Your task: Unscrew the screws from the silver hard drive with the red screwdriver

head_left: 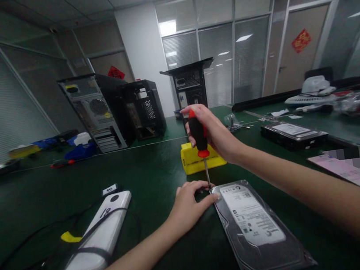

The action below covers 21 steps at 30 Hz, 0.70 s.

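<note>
A hard drive (257, 231) with a white label lies flat on the green table in front of me. My right hand (212, 126) is closed around the red and black handle of a screwdriver (199, 134). Its shaft points straight down, with the tip at the drive's far left corner. At that same corner my left hand (192, 202) grips the hard drive, thumb on the top face and fingers beside the screwdriver tip. Whatever lies under the tip is too small to make out. Just behind my hands is a yellow case (190, 162).
On the left lies a white power bank (100, 235) with a black cable. Computer cases (109, 109) stand at the back. To the right are stacked hard drives (292, 132), a pink sheet (345, 169) and clear plastic bags (359, 103).
</note>
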Available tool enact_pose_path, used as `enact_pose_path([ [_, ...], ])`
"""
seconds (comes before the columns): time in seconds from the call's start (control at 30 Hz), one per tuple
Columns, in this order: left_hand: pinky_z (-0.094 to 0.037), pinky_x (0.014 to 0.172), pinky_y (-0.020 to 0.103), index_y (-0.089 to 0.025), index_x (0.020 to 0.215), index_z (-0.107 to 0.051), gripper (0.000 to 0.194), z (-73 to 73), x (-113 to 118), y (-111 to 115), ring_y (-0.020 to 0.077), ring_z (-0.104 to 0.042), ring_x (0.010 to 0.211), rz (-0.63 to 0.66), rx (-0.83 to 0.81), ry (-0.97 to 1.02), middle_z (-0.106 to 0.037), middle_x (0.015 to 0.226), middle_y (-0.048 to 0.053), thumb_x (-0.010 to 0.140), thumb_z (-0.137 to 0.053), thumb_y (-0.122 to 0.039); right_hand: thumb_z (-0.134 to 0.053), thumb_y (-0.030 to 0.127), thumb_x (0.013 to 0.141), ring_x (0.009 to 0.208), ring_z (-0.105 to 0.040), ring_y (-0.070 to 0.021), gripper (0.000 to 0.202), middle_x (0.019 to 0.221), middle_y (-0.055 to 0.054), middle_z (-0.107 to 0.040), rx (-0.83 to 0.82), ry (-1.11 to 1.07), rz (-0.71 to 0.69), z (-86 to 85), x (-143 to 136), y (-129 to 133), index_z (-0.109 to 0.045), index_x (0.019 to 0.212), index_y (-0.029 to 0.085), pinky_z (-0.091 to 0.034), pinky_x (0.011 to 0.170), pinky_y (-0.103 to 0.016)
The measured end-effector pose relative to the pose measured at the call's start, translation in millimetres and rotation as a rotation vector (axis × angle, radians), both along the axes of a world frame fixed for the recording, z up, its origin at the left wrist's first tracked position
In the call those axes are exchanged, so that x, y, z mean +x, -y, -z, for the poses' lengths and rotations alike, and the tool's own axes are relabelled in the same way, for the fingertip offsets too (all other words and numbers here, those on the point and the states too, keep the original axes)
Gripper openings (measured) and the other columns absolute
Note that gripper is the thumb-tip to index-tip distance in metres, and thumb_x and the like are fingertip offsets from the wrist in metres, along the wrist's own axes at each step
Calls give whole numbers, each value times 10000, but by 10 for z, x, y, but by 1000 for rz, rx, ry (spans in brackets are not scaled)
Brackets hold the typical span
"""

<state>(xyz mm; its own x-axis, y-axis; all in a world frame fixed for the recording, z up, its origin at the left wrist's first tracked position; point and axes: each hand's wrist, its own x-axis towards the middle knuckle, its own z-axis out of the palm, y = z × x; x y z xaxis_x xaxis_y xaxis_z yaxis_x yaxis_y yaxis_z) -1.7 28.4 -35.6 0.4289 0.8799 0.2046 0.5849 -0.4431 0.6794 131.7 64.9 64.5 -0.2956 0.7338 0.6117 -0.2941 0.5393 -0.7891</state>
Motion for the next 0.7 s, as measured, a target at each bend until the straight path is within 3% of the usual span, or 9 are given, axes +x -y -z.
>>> enact_pose_path([
  [0.07, -390, 864, 374, -242, 1033, -654, 334, -15, 6, 9, 254, -551, 983, 0, -6, -2, -659, 1017, 39, 787, -589, -458, -426, 476, 862, 540, -515, -75, 279, 741, 22, -501, -19, -10, -29, -14, -4, -8, -490, 971, 228, -455, 518, -231],
  [0.23, -380, 877, 372, -239, 1031, -654, 318, -39, 10, 36, 250, -542, 1004, 0, -23, 3, -656, 1045, 34, 788, -597, -436, -630, 384, 750, 716, -591, -105, 302, 872, 5, -545, -66, -58, -20, -26, 8, -29, -441, 898, 202, -513, 640, -259],
  [0.33, -381, 879, 368, -240, 1033, -653, 323, -48, 5, 45, 252, -543, 1006, -6, -28, 4, -656, 1047, 37, 786, -596, -441, -648, 372, 736, 626, -562, -86, 340, 773, 39, -549, -59, -44, -33, -13, 14, -40, -400, 914, 223, -500, 609, -249],
  [0.43, -386, 876, 368, -242, 1029, -654, 324, -50, 2, 44, 252, -547, 1001, 1, -29, 8, -656, 1045, 36, 786, -592, -447, -634, 362, 748, 534, -494, -64, 343, 704, 68, -514, -30, -64, 21, -2, 19, -49, -390, 959, 245, -455, 536, -213],
  [0.7, -409, 867, 368, -230, 1012, -675, 342, -17, -4, 19, 254, -563, 979, -27, -41, 28, -662, 1029, 52, 761, -612, -454, -594, 380, 765, 601, -502, -88, 293, 755, 35, -463, -45, 38, 194, -1, 58, -53, -429, 956, 231, -477, 564, -247],
])
